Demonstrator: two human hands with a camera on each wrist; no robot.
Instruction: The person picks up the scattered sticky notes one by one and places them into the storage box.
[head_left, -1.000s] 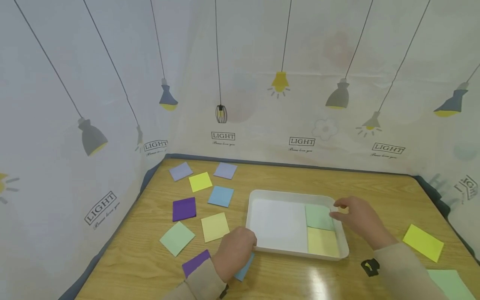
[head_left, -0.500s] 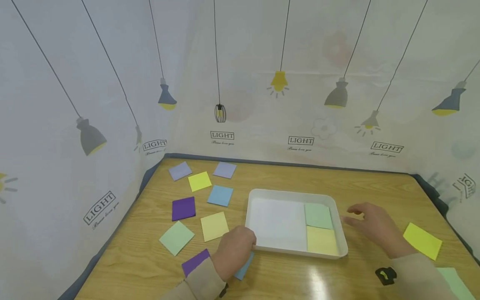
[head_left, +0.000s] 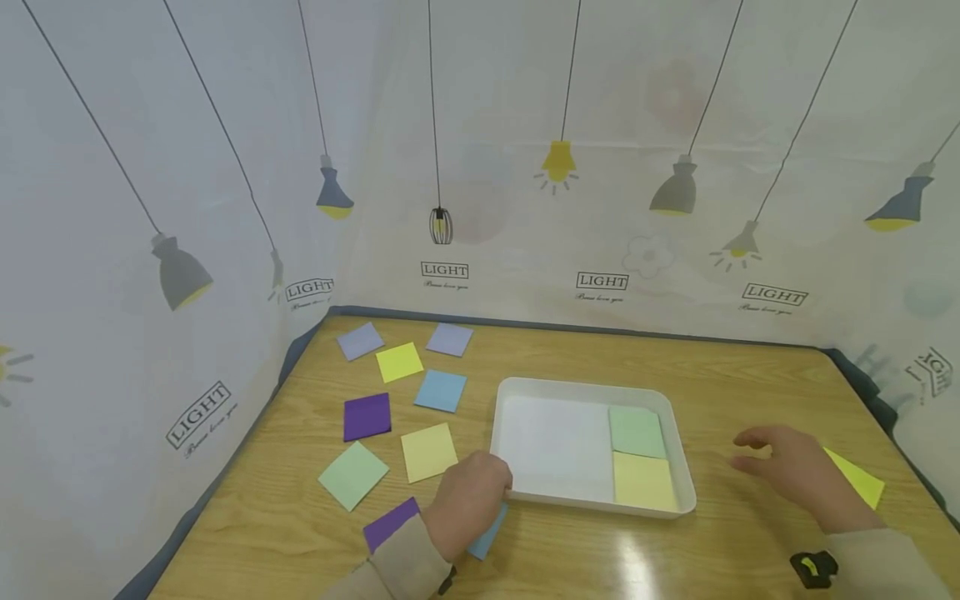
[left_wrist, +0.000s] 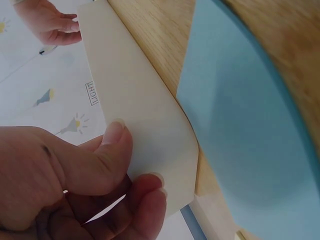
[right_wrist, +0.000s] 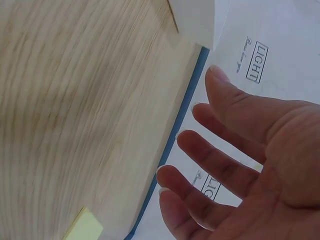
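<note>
A shallow white tray [head_left: 555,450] stands on the table. Inside it, along the right end, a light green sticky note [head_left: 637,432] lies behind a pale yellow sticky note [head_left: 643,481]. My left hand [head_left: 467,504] grips the tray's near left corner; in the left wrist view the thumb [left_wrist: 114,145] and curled fingers pinch its rim. To the right of the tray, my right hand [head_left: 795,467] is over the table with nothing between its loosely bent fingers [right_wrist: 215,160]. It partly covers a bright yellow note [head_left: 857,477].
Left of the tray lie several loose notes, among them a dark purple note [head_left: 367,417], a blue note [head_left: 441,391], a green note [head_left: 353,476] and a yellow note [head_left: 400,362]. Another blue note [left_wrist: 240,120] is close beside the gripped corner. Printed sheets [head_left: 525,250] wall the table's back and sides.
My right hand has moved away from the tray's right rim, rightward and toward me, above the bright yellow note. The left hand and the tray have stayed in place.
</note>
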